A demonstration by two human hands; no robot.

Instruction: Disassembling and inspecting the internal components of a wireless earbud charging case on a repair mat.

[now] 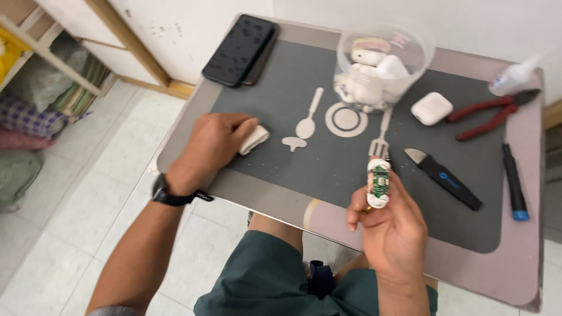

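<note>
My right hand [389, 225] is raised over the table's near edge and grips a small white opened shell with a green circuit board [379, 181] showing inside. My left hand [213, 145] rests on the left side of the dark grey mat [328, 169], fingers closed around a small white case piece [254, 139] that sticks out to the right. A dark watch sits on my left wrist.
On the mat lie a clear tub of white earbud parts [380, 64], a white earbud case [431, 108], red-handled pliers [489, 112], a black pry tool [445, 177], a blue-tipped black screwdriver [513, 181], a small white bottle [515, 76]. Two dark phones [241, 50] lie far left.
</note>
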